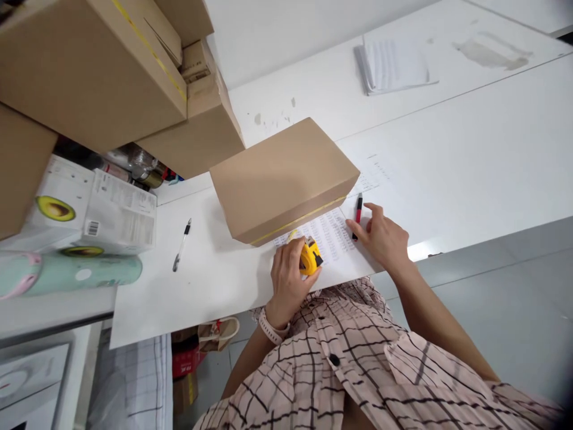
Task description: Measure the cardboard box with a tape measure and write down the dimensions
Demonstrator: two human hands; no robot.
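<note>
Checked shirt cloth, nearest the camera, filled the view at six o'clock. Just beyond it, the left hand was curled round a yellow tape measure over a written sheet. Close by, at eleven o'clock from the tape measure, stood a brown carton. At two o'clock, a red-and-black pen lay by the parted thumb and forefinger of the right hand, which was half open; whether the thumb touched it could not be told. Good handling probably called for a firm left hold, a light pinch on the pen and an undragged sheet.
</note>
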